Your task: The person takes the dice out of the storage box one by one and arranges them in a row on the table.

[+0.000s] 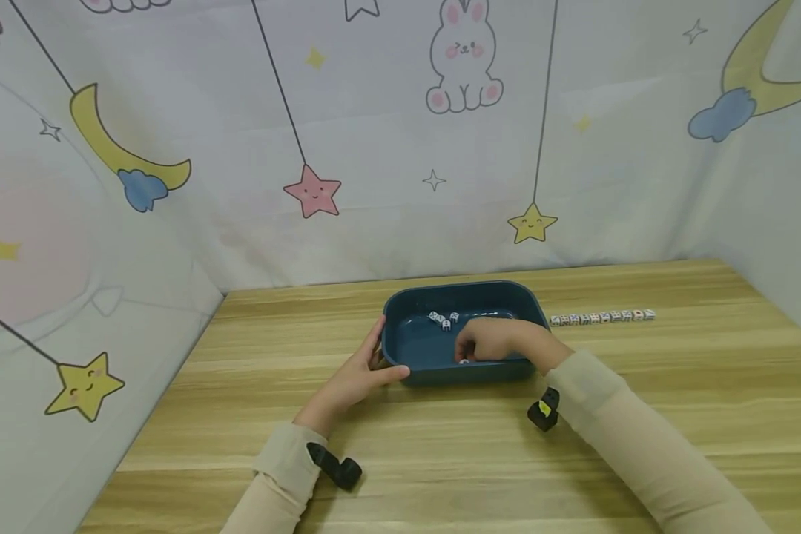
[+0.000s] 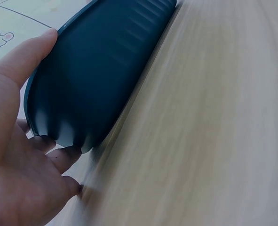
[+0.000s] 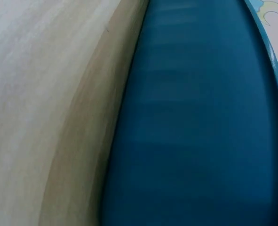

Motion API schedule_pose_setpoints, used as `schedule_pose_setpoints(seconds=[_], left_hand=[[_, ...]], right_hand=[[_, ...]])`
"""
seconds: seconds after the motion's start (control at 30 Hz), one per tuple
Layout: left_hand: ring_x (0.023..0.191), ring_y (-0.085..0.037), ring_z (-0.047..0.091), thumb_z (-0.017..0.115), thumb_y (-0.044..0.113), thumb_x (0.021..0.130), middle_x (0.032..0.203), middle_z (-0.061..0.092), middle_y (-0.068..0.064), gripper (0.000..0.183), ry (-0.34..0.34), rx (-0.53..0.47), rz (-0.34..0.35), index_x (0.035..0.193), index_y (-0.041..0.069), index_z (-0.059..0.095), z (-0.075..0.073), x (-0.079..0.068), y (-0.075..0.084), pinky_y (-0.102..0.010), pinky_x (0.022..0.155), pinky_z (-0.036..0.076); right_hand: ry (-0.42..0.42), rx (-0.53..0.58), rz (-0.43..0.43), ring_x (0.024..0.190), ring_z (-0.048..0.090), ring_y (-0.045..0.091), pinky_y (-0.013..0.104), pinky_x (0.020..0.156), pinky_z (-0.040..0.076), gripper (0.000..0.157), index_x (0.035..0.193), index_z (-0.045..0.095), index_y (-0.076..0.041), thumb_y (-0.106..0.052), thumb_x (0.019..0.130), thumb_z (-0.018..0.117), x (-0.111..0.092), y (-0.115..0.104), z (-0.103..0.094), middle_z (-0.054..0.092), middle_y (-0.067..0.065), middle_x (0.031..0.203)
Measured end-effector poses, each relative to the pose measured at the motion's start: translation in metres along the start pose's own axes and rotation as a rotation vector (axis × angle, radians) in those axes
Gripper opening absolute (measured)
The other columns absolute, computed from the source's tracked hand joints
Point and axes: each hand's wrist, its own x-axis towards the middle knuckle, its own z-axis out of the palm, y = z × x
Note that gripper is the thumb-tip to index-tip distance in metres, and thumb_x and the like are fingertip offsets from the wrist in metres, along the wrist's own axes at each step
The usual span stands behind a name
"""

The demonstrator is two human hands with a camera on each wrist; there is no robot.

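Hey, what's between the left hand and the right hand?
In the head view, the left part of the blue tray, holding a few loose white dice toward its far side.

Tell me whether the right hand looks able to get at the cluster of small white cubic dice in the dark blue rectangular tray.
Probably yes: the right hand already reaches inside the open tray, just right of the clustered dice, and nothing visible stands between them.

Text, labels, brands: none legible | dice (image 1: 446, 325): pips too small to read
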Motion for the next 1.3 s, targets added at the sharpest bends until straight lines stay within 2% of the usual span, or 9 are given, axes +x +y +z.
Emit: schedule_pose_setpoints(seconds=[0.13,0.2,0.57,0.93,1.1,1.3], left_hand=[[0.147,-0.026,0.015,0.072,0.028,0.088,0.162,0.001,-0.003,0.100,0.005,0.009,-0.003,0.155,0.033,-0.002,0.001,0.000,-0.001,-0.048,0.113,0.026],[0.147,-0.027,0.015,0.072,0.029,0.088,0.162,0.001,-0.004,0.100,0.009,0.014,-0.004,0.156,0.032,-0.002,0.001,-0.001,-0.001,-0.048,0.113,0.026],[0.147,-0.027,0.016,0.073,0.029,0.088,0.162,0.002,-0.005,0.101,0.012,0.000,-0.008,0.156,0.031,-0.002,0.002,-0.002,-0.001,-0.049,0.113,0.026],[0.147,-0.026,0.014,0.070,0.023,0.090,0.162,0.001,-0.005,0.099,0.004,-0.011,0.017,0.156,0.029,-0.003,0.000,0.000,-0.002,-0.048,0.113,0.026],[0.147,-0.026,0.015,0.071,0.023,0.090,0.162,0.002,-0.004,0.099,0.001,-0.010,0.014,0.156,0.029,-0.003,0.001,0.002,-0.002,-0.047,0.113,0.026],[0.147,-0.026,0.016,0.071,0.024,0.090,0.162,0.003,-0.004,0.100,-0.004,-0.009,0.018,0.156,0.031,-0.004,0.001,0.003,-0.001,-0.047,0.113,0.027]], right_hand=[[0.067,0.033,-0.029,0.076,0.056,0.009,0.026,0.070,0.049,0.010,0.095,0.071,-0.008,-0.004,0.090,0.063,-0.006,0.002,-0.003,0.065,-0.002,0.087],[0.104,0.049,-0.040,0.076,0.057,0.009,0.026,0.069,0.049,0.007,0.096,0.070,-0.007,-0.009,0.089,0.068,-0.010,0.005,-0.005,0.064,-0.002,0.087],[0.257,0.109,-0.049,0.075,0.054,0.014,0.030,0.067,0.048,0.013,0.099,0.068,-0.005,-0.012,0.089,0.067,-0.048,0.026,-0.025,0.061,0.001,0.085],[0.347,0.196,0.087,0.082,0.055,0.017,0.037,0.071,0.050,0.022,0.107,0.064,0.001,-0.015,0.092,0.066,-0.094,0.053,-0.048,0.062,0.005,0.091],[0.372,0.178,0.141,0.089,0.058,0.017,0.037,0.077,0.052,0.027,0.112,0.064,0.002,-0.017,0.093,0.065,-0.112,0.071,-0.052,0.064,0.006,0.099],[0.414,0.137,0.206,0.100,0.060,0.025,0.040,0.080,0.052,0.038,0.119,0.060,0.006,-0.023,0.095,0.063,-0.135,0.095,-0.058,0.064,0.014,0.109]])
